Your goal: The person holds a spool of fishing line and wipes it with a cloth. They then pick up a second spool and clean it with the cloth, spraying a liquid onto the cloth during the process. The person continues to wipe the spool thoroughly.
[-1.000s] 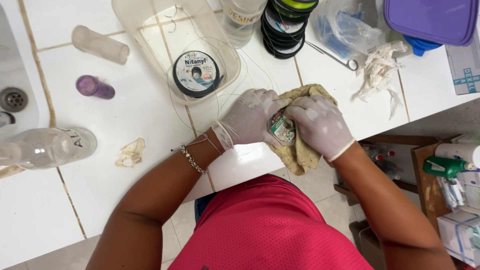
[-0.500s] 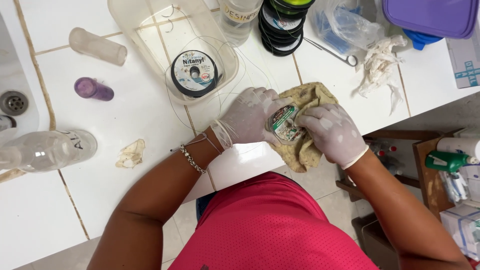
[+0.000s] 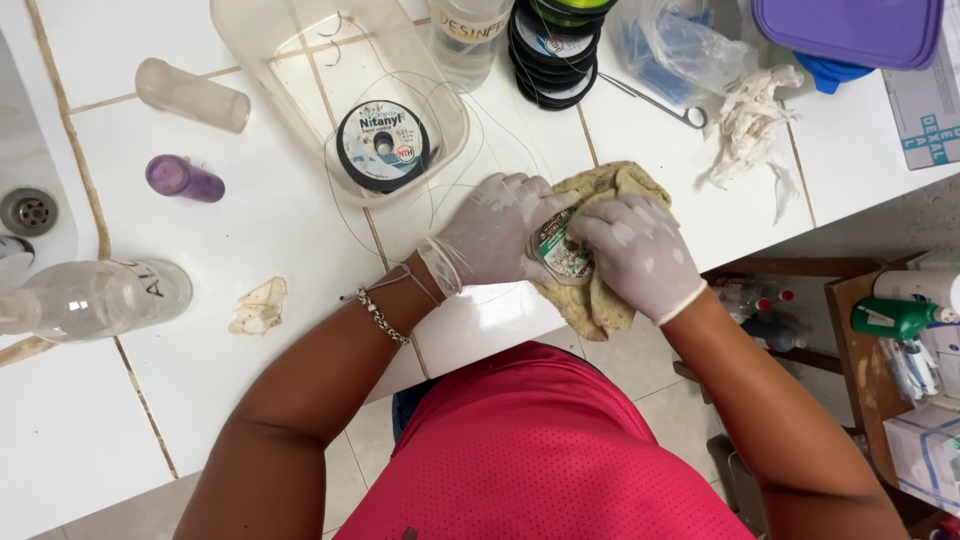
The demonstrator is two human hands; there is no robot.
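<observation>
White tiled counter [image 3: 250, 230], brownish grout lines, evenly lit with soft shadows. Sink [image 3: 35, 200] with metal drain at far left edge. Pale tiled floor [image 3: 640, 365] below. Low wooden shelf unit [image 3: 850, 330] on the right, crowded with bottles and boxes.

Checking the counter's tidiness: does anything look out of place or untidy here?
Yes. Loose fishing line trails from the black spool over the clear tub rim, and a crumpled scrap lies loose on the tiles.

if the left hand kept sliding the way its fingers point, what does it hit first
Probably the right hand: the left hand points rightward across the small spool they both grip over the tan cloth, with hardly any gap between them.
</observation>
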